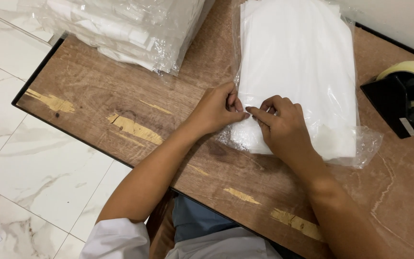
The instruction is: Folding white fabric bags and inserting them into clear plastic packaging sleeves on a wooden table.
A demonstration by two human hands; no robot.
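A flat white folded item in a clear plastic bag [297, 72] lies on the worn wooden table [97, 96]. My left hand [216, 109] pinches the bag's left edge near its lower corner. Right beside it, my right hand [283, 127] rests on the bag, with its fingertips pinching the same edge. The two hands' fingertips almost touch. The loose open end of the bag sticks out past the item at the lower right.
A stack of similar white items wrapped in clear plastic [130, 29] sits at the table's far left. A black tape dispenser with a roll of clear tape [406, 96] stands at the right edge. White marble floor [20, 158] lies beyond the table's left edge.
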